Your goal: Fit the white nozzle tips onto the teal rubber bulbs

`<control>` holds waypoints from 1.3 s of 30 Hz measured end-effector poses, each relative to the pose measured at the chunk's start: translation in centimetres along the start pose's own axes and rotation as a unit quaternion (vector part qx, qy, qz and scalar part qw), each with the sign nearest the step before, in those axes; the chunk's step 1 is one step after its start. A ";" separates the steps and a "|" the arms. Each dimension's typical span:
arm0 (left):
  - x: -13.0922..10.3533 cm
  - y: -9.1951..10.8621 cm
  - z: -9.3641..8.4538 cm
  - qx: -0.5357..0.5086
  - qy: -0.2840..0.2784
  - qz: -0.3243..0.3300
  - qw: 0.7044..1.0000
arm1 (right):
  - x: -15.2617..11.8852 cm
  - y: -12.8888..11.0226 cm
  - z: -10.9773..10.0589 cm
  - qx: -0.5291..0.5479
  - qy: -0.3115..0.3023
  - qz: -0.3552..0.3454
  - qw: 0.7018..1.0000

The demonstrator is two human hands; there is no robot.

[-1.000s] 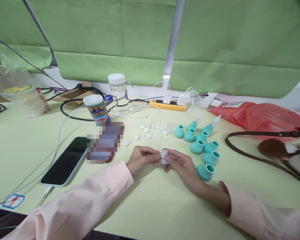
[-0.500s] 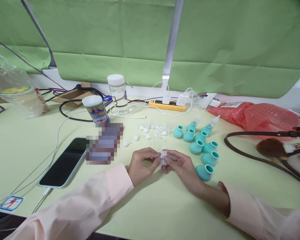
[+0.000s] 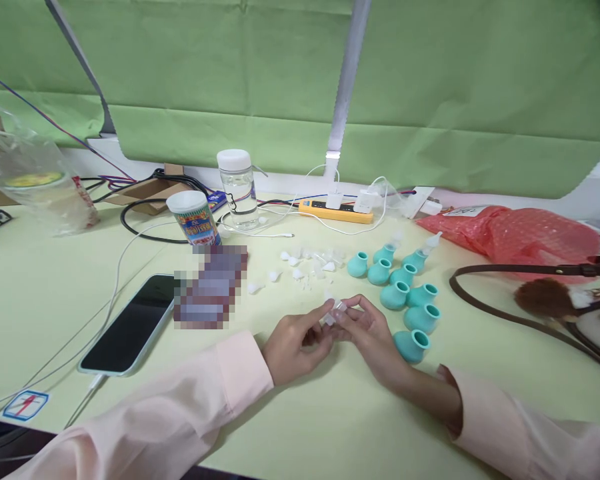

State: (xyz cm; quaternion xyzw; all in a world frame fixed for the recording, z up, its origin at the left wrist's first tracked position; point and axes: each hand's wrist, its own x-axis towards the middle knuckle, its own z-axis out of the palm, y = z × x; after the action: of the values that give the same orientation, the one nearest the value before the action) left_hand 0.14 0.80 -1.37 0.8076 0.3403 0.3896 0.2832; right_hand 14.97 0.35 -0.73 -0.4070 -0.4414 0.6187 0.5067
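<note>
Above the near part of the table, a small clear plastic piece (image 3: 336, 309) is between the fingertips of both hands. My left hand (image 3: 296, 343) closes on its left side with thumb and index finger. From the right, my right hand (image 3: 370, 337) pinches the same piece. Fingers cover part of it, so its full shape is hidden. Just right of my right hand stand several teal rubber bulbs (image 3: 411, 345) with open necks. Two at the back carry clear tips, one a pointed nozzle (image 3: 433, 243). Beyond my hands lie several small white and clear plastic parts (image 3: 298, 273).
A phone (image 3: 130, 327) on a cable lies at left. Behind it stand a printed tub (image 3: 194, 219) and a water bottle (image 3: 239, 190). A yellow power strip (image 3: 335, 212) runs along the back. At right are a red plastic bag (image 3: 520, 237) and a brown strap (image 3: 473, 270).
The clear piece has tilted and shifted slightly right and up between the fingers. My left hand has moved right and rotated, its fingers now more curled. The bulbs and loose parts stay put.
</note>
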 end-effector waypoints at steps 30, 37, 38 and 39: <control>0.2 0.5 -0.1 -0.026 0.077 -0.067 0.994 | -0.5 -0.3 0.5 -0.063 -0.030 0.020 0.997; 0.1 0.7 0.0 -0.004 0.073 -0.090 0.993 | -0.7 -0.7 0.7 -0.082 -0.013 0.002 0.997; 0.1 0.8 0.0 -0.004 0.076 -0.084 0.994 | -0.8 -0.7 0.7 -0.086 -0.015 0.001 0.996; 0.1 0.8 0.0 -0.005 0.081 -0.078 0.994 | -0.8 -0.7 0.7 -0.092 -0.019 -0.001 0.996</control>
State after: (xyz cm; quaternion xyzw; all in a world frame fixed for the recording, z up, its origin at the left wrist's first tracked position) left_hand 0.42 0.37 -0.78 0.7432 0.4221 0.4319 0.2880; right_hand 14.60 -0.45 0.14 -0.4395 -0.5065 0.5829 0.4588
